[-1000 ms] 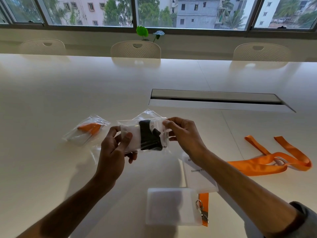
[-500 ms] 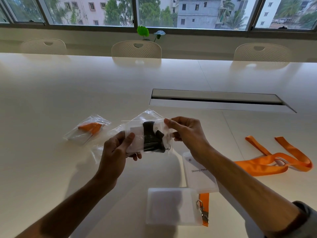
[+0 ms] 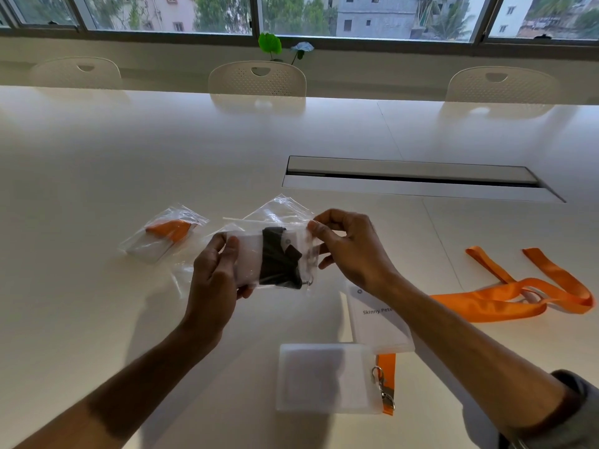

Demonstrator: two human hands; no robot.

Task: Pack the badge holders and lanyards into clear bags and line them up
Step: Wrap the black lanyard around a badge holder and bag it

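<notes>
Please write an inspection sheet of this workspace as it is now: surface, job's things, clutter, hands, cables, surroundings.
Surface: white table with a recessed slot.
Job's things: packed bag with orange lanyard; bag with black lanyard held up; empty clear bag behind it; two badge holders; loose orange lanyard.
Clutter: nothing seen.
Hands: left hand and right hand pinch the held bag's ends.
Cables: nothing seen.
Surroundings: three chairs, windows, small plant.

Only 1 piece of text is showing legibly: "Skinny Pete", cut off by the right forearm, is reading across a white badge card [image 3: 377, 319] lying on the table [image 3: 129, 157], at about 5 o'clock from the bag being held. Nothing else is readable.
</notes>
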